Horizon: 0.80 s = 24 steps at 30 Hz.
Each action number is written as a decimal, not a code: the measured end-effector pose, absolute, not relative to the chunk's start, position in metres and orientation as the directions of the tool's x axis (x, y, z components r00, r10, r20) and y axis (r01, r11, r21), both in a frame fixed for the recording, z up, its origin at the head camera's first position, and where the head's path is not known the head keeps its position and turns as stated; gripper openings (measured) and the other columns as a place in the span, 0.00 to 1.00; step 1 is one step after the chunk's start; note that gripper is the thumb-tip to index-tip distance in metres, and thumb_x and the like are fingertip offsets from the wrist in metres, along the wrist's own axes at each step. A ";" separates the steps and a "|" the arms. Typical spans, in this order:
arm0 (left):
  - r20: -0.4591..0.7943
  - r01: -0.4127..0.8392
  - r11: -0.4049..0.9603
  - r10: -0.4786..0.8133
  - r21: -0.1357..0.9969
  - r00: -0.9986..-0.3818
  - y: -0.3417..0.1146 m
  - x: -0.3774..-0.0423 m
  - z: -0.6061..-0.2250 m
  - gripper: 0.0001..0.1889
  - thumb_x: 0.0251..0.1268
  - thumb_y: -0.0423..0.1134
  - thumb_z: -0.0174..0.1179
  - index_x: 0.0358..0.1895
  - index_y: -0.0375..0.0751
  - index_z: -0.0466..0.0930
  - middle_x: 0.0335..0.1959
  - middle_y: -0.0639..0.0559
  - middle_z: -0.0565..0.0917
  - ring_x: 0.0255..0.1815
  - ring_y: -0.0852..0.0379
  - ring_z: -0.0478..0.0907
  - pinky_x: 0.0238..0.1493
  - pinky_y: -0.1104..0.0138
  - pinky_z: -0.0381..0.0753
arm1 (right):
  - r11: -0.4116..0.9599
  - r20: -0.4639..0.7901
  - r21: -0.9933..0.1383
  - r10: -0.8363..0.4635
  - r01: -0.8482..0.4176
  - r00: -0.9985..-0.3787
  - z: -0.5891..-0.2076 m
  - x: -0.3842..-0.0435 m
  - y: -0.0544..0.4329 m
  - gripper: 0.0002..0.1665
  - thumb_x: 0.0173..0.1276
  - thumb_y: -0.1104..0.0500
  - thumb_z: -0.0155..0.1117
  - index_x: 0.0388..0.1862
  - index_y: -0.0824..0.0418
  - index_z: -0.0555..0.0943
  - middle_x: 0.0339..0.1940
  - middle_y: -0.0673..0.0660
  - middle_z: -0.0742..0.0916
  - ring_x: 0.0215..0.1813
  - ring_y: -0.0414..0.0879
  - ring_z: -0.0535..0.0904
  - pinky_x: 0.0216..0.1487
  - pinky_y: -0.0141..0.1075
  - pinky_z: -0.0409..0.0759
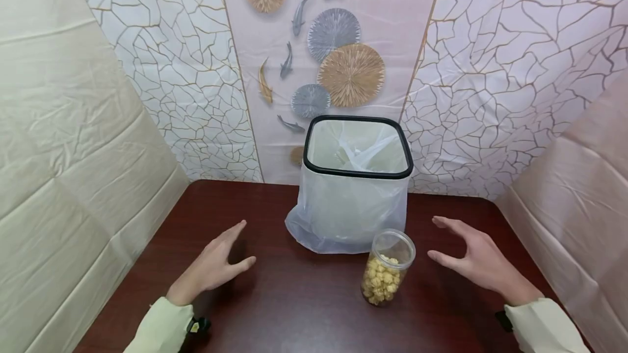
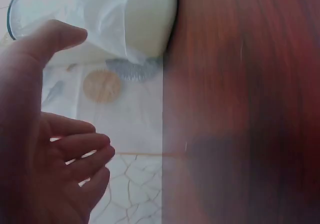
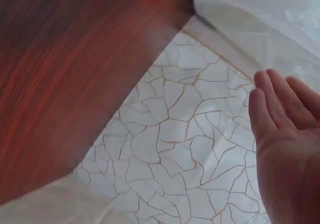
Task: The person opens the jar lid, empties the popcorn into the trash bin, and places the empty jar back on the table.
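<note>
the left hand point(image 1: 216, 260) is in the air over the left part of the dark red-brown tabletop point(image 1: 304, 309), holding nothing; its thumb stands well apart from the other fingers, which bend gently, with narrow gaps between them in the left wrist view. the right hand point(image 1: 478, 257) is likewise bare over the right part, thumb and fingers spread apart in the head view, while in the right wrist view its four fingers lie nearly straight and close to one another.

the clear jar of popcorn point(image 1: 381, 277) stands on the tabletop between the two hands, nearer the right one and touched by neither. pale yellow pieces fill its lower part; whether a clear lid covers the top, i cannot tell. just behind it is a pale waste bin point(image 1: 353, 206) with a black rim point(image 1: 358, 172), lined with a translucent plastic bag point(image 1: 309, 233) that folds over the outside and spreads at the foot. whether jar and bag touch is unclear.

behind the bin hangs a printed backdrop point(image 1: 294, 48) with fish and round tufted shapes between crackle-patterned panels. cream cloth point(image 1: 64, 178) drapes both sides. light sleeves point(image 1: 159, 328) cover the forearms.
</note>
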State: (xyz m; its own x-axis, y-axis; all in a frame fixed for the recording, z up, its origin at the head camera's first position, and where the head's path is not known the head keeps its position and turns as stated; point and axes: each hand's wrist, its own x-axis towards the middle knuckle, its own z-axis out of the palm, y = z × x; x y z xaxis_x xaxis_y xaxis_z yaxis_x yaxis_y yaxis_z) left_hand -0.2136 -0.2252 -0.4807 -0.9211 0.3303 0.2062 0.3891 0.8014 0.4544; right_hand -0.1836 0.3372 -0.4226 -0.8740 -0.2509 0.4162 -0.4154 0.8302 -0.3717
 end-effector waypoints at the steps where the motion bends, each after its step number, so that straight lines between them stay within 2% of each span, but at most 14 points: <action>1: 0.223 0.406 0.783 0.339 0.472 -0.914 -0.222 -0.212 -0.480 0.47 0.67 0.56 0.70 0.83 0.39 0.60 0.81 0.39 0.69 0.79 0.38 0.70 0.73 0.39 0.74 | 0.820 0.422 -0.385 -0.253 -0.424 -0.871 -0.422 -0.182 0.337 0.45 0.58 0.47 0.84 0.72 0.57 0.77 0.64 0.58 0.88 0.63 0.49 0.83 0.62 0.24 0.74; 3: 0.254 0.437 0.748 0.356 0.500 -0.899 -0.215 -0.210 -0.479 0.45 0.65 0.53 0.72 0.81 0.40 0.63 0.79 0.40 0.72 0.77 0.40 0.74 0.71 0.41 0.77 | 0.791 0.428 -0.418 -0.262 -0.446 -0.865 -0.422 -0.180 0.336 0.44 0.58 0.49 0.85 0.72 0.55 0.78 0.62 0.56 0.89 0.61 0.36 0.82 0.60 0.12 0.66; 5: 0.286 0.470 0.712 0.373 0.521 -0.883 -0.208 -0.207 -0.477 0.44 0.63 0.50 0.74 0.80 0.42 0.67 0.77 0.44 0.75 0.75 0.44 0.76 0.70 0.43 0.79 | 0.752 0.425 -0.459 -0.281 -0.472 -0.861 -0.421 -0.178 0.334 0.44 0.57 0.52 0.85 0.72 0.53 0.78 0.62 0.56 0.89 0.60 0.26 0.79 0.61 0.10 0.64; 7: 0.323 0.505 0.676 0.388 0.537 -0.863 -0.199 -0.203 -0.477 0.42 0.60 0.48 0.75 0.78 0.44 0.70 0.75 0.46 0.78 0.73 0.47 0.78 0.68 0.45 0.81 | 0.711 0.416 -0.499 -0.304 -0.495 -0.857 -0.420 -0.176 0.332 0.44 0.57 0.55 0.85 0.73 0.51 0.77 0.62 0.55 0.88 0.61 0.23 0.77 0.62 0.11 0.66; 12: 0.381 0.582 0.580 0.441 0.571 -0.813 -0.179 -0.194 -0.477 0.40 0.56 0.46 0.77 0.74 0.47 0.75 0.69 0.53 0.83 0.70 0.54 0.81 0.66 0.52 0.83 | 0.615 0.410 -0.572 -0.358 -0.543 -0.839 -0.415 -0.171 0.322 0.46 0.56 0.61 0.85 0.74 0.46 0.76 0.64 0.47 0.87 0.63 0.30 0.82 0.65 0.15 0.70; 16: 0.382 0.618 0.489 0.501 0.615 -0.777 -0.159 -0.191 -0.477 0.39 0.56 0.45 0.77 0.73 0.47 0.75 0.69 0.55 0.84 0.69 0.55 0.82 0.67 0.56 0.83 | 0.573 0.408 -0.591 -0.394 -0.567 -0.824 -0.412 -0.170 0.316 0.47 0.54 0.63 0.86 0.73 0.52 0.77 0.65 0.44 0.86 0.65 0.33 0.82 0.66 0.17 0.72; 24: 0.384 0.646 0.332 0.589 0.687 -0.711 -0.110 -0.194 -0.484 0.39 0.57 0.44 0.76 0.73 0.39 0.75 0.69 0.45 0.83 0.69 0.49 0.82 0.70 0.57 0.81 | 0.552 0.378 -0.595 -0.450 -0.584 -0.809 -0.406 -0.174 0.300 0.47 0.53 0.58 0.88 0.73 0.57 0.77 0.68 0.51 0.85 0.68 0.38 0.82 0.68 0.18 0.72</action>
